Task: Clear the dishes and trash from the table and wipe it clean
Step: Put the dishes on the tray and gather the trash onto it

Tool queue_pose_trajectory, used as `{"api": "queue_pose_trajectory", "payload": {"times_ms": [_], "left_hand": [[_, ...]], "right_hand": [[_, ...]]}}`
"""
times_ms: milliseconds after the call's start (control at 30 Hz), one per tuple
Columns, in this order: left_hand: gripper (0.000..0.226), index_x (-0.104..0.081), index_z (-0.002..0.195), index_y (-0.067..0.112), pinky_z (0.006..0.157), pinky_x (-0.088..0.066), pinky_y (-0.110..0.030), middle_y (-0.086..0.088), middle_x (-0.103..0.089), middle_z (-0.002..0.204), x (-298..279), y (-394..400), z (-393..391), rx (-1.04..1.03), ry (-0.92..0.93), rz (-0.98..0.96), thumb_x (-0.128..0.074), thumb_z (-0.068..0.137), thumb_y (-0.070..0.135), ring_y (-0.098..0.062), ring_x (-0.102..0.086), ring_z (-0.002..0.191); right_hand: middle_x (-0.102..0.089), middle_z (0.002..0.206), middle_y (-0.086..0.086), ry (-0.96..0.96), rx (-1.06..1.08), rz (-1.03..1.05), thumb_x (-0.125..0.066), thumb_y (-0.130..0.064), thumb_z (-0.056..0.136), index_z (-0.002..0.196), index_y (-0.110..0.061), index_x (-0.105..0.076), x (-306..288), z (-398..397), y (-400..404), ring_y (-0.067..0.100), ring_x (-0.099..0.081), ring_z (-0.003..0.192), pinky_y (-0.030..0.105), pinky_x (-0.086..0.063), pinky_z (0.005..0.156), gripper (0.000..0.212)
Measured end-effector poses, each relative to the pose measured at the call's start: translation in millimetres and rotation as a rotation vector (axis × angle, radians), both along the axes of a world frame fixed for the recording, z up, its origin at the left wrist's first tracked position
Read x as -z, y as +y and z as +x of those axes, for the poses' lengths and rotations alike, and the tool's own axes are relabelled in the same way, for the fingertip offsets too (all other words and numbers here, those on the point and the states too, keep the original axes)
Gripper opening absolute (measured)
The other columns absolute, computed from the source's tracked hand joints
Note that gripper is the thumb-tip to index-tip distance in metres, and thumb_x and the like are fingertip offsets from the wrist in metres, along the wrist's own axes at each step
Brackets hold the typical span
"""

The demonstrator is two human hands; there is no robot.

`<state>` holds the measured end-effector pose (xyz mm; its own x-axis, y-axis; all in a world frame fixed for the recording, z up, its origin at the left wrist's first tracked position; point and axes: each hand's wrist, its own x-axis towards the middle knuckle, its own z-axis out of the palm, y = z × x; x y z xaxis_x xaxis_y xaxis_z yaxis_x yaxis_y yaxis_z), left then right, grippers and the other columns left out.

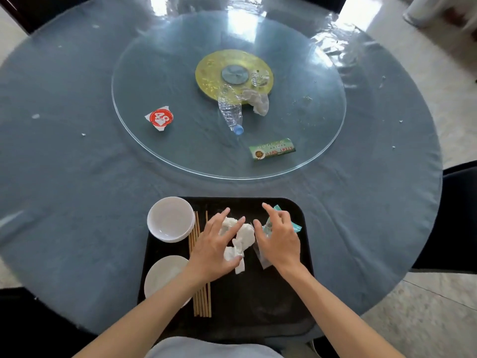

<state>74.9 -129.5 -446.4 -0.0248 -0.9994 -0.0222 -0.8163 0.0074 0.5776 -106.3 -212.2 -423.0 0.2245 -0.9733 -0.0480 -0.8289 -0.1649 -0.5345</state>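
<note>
A black tray (258, 311) lies at the near edge of the round table (77, 177). On it are stacked white bowls (170, 218), a white plate (162, 275), several wooden chopsticks (202, 303), crumpled white tissues (241, 237) and a clear and teal wrapper (295, 224). My left hand (214, 246) hovers over the tissues with fingers spread, the thumb touching them. Fingers apart, my right hand (278, 236) rests over the wrapper. On the glass turntable (154, 73) lie a crushed plastic bottle (231, 112), a crumpled clear wrap (258, 100), a red-and-white lid (160, 118) and a green packet (272, 149).
A small glass dish (260, 77) sits on the yellow hub (209, 71) of the turntable. White crumbs dot the blue cloth under its plastic cover. Dark chairs stand at the right (454, 215) and far left (31, 11).
</note>
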Motion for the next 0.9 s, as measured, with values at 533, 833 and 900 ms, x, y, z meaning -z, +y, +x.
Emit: {"api": "queue_pose_trajectory", "payload": {"times_ms": [533, 833, 900], "left_hand": [[0.080, -0.025, 0.159, 0.036, 0.120, -0.029, -0.050, 0.001, -0.012, 0.169, -95.9, -350.1, 119.7, -0.054, -0.210, -0.112, -0.066, 0.090, 0.041, -0.029, -0.007, 0.156], [0.074, -0.025, 0.159, 0.031, 0.121, -0.027, -0.050, 0.007, -0.017, 0.169, -34.7, -518.4, 137.5, -0.100, -0.112, -0.049, -0.062, 0.095, 0.030, -0.026, -0.004, 0.157], [0.077, -0.024, 0.159, 0.033, 0.120, -0.028, -0.053, 0.007, -0.015, 0.169, -15.3, -547.8, 137.0, -0.059, -0.136, -0.023, -0.065, 0.093, 0.031, -0.027, -0.005, 0.157]], "right_hand": [[-0.040, 0.158, 0.006, -0.003, -0.035, -0.138, -0.063, -0.044, 0.098, 0.156, -0.033, -0.040, -51.5, 57.8, -294.0, 0.028, -0.043, 0.137, 0.044, -0.050, 0.096, 0.064], [-0.018, 0.170, 0.007, 0.096, -0.173, -0.007, -0.061, -0.052, 0.096, 0.159, -0.042, -0.029, 22.2, 95.4, -418.0, 0.030, -0.019, 0.155, 0.056, -0.040, 0.115, 0.071], [-0.018, 0.170, 0.009, 0.107, -0.215, -0.013, -0.062, -0.052, 0.096, 0.159, -0.043, -0.028, 42.3, 102.5, -433.8, 0.032, -0.018, 0.155, 0.056, -0.038, 0.116, 0.072]]}}
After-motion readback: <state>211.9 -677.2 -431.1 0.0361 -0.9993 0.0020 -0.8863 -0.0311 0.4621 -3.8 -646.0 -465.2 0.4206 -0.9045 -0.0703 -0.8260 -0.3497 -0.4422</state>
